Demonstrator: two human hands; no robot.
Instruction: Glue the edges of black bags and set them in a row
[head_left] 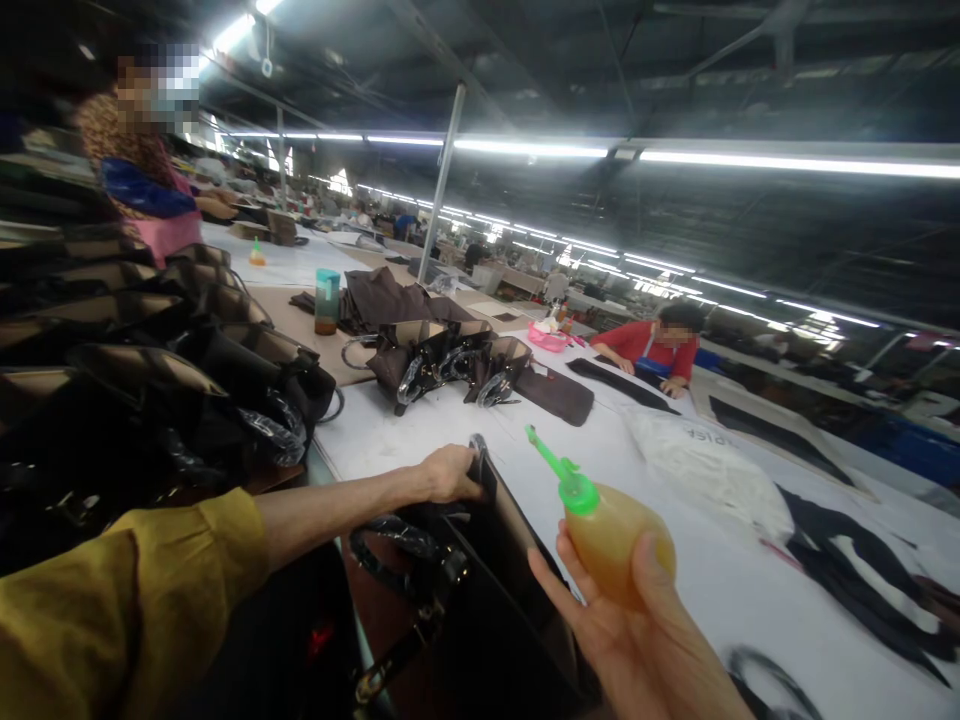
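My left hand is closed on the top edge of a dark handbag that stands at the near edge of the white table. Its plastic-wrapped handles hang toward me. My right hand cradles a squeeze bottle of yellowish liquid with a green nozzle pointing up and left, held just right of the bag. My left sleeve is mustard yellow.
A row of dark handbags is stacked at the left. More brown bags and a teal cup sit further along the table. A white dust bag lies at right. A person in red works across the table; another person stands far left.
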